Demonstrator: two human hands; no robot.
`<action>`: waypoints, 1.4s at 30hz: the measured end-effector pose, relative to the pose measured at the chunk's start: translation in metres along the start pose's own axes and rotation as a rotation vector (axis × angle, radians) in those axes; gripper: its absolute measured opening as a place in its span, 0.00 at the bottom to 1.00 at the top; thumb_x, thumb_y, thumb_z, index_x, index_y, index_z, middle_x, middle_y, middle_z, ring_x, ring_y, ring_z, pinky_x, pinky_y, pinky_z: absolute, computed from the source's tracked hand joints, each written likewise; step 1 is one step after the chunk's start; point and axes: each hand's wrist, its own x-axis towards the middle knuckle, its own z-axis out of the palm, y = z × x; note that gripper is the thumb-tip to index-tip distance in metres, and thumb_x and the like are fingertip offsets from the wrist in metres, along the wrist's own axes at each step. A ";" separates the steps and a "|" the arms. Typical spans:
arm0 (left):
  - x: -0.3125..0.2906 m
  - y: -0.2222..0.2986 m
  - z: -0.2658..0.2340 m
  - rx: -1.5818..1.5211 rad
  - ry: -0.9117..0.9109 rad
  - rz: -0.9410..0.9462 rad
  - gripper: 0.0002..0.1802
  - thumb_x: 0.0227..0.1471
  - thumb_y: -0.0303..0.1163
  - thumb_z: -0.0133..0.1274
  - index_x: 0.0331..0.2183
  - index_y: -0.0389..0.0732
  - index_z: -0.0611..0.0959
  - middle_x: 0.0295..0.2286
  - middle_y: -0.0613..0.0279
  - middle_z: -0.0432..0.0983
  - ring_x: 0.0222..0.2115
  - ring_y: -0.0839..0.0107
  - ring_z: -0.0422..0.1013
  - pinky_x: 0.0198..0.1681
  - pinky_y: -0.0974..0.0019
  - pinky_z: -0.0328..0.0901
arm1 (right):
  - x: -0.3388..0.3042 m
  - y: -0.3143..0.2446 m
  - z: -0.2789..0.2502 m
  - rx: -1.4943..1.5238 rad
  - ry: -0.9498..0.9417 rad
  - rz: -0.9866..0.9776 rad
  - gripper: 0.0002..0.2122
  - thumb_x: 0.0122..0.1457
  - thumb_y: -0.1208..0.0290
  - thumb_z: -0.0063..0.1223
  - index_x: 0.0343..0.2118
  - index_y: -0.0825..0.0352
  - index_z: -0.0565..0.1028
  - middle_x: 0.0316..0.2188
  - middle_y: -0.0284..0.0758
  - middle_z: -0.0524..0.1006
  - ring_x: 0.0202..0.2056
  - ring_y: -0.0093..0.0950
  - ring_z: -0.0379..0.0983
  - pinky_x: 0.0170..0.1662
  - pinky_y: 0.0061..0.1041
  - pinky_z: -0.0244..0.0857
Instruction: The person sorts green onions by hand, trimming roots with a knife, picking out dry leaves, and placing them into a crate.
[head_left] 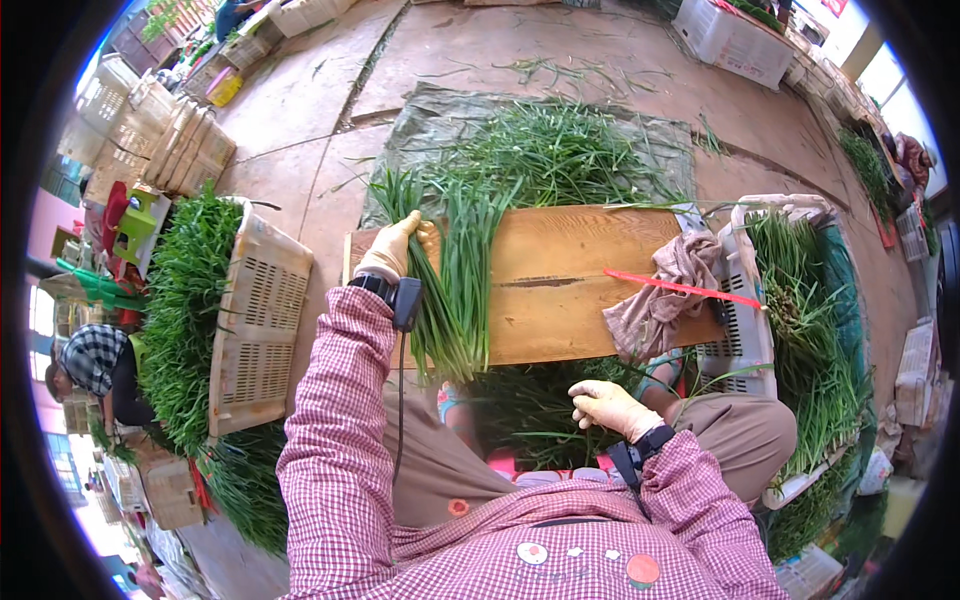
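Observation:
My left hand (396, 248), in a pale yellow glove, is closed round part of a bunch of garlic chives (467, 265) on the left of a wooden board (560, 292). The leaves point away from me, and the pale stem ends overhang the board's near edge. My right hand (612, 408), gloved too, is held in front of my lap below the board. Its fingers are curled together; what they hold, if anything, cannot be made out. Under it, loose chives (530, 405) lie between my legs.
A crumpled cloth (668, 290) and a red strip (685, 287) lie on the board's right. Crates of greens stand left (262, 315) and right (745, 300). Beyond the board, loose chives (555, 150) cover a green sheet (410, 130). Another person (95, 365) bends at far left.

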 end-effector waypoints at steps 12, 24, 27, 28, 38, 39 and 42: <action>0.051 -0.045 0.035 0.394 0.686 0.585 0.45 0.46 0.43 0.66 0.60 0.35 0.65 0.58 0.42 0.64 0.59 0.49 0.60 0.63 0.55 0.54 | 0.002 0.017 -0.083 -0.806 0.344 -0.009 0.14 0.57 0.60 0.52 0.41 0.62 0.81 0.39 0.42 0.82 0.44 0.41 0.78 0.48 0.37 0.70; -0.126 -0.125 0.170 0.116 -0.481 0.219 0.16 0.57 0.28 0.55 0.48 0.38 0.81 0.45 0.64 0.79 0.47 0.74 0.72 0.55 0.68 0.63 | 0.053 0.085 -0.032 -1.184 0.076 0.234 0.14 0.56 0.61 0.50 0.39 0.59 0.83 0.40 0.40 0.82 0.45 0.41 0.79 0.48 0.38 0.72; -0.152 -0.151 0.168 0.653 -0.646 0.354 0.18 0.55 0.33 0.55 0.46 0.38 0.83 0.45 0.55 0.80 0.46 0.65 0.74 0.55 0.64 0.64 | 0.027 0.040 -0.042 -1.294 0.164 0.136 0.12 0.54 0.62 0.52 0.35 0.58 0.84 0.37 0.39 0.83 0.41 0.41 0.80 0.44 0.39 0.73; -0.158 -0.162 0.167 0.769 -0.703 0.344 0.19 0.54 0.35 0.56 0.47 0.38 0.83 0.45 0.53 0.79 0.47 0.62 0.74 0.55 0.63 0.65 | 0.009 0.015 -0.040 -1.375 0.188 0.105 0.11 0.55 0.62 0.52 0.34 0.58 0.84 0.36 0.38 0.83 0.41 0.40 0.80 0.43 0.39 0.73; -0.224 -0.159 0.174 0.712 -0.690 0.558 0.31 0.51 0.33 0.60 0.57 0.40 0.74 0.51 0.49 0.74 0.53 0.57 0.70 0.58 0.59 0.63 | -0.121 -0.060 -0.074 -0.895 0.446 -0.528 0.11 0.59 0.60 0.51 0.33 0.62 0.80 0.29 0.43 0.80 0.34 0.45 0.77 0.39 0.41 0.70; -0.232 -0.150 0.174 0.838 -0.536 0.713 0.35 0.49 0.32 0.62 0.59 0.39 0.71 0.54 0.48 0.71 0.55 0.52 0.67 0.59 0.57 0.62 | -0.130 -0.066 -0.079 -0.770 0.427 -0.489 0.11 0.60 0.61 0.51 0.33 0.64 0.80 0.28 0.41 0.80 0.32 0.41 0.78 0.37 0.38 0.70; -0.266 -0.092 0.187 0.727 -0.234 1.066 0.33 0.46 0.27 0.62 0.55 0.36 0.74 0.51 0.46 0.72 0.53 0.49 0.68 0.59 0.52 0.61 | -0.171 -0.080 -0.092 -0.132 0.435 -0.440 0.11 0.63 0.66 0.51 0.34 0.69 0.80 0.26 0.34 0.80 0.27 0.26 0.77 0.33 0.26 0.69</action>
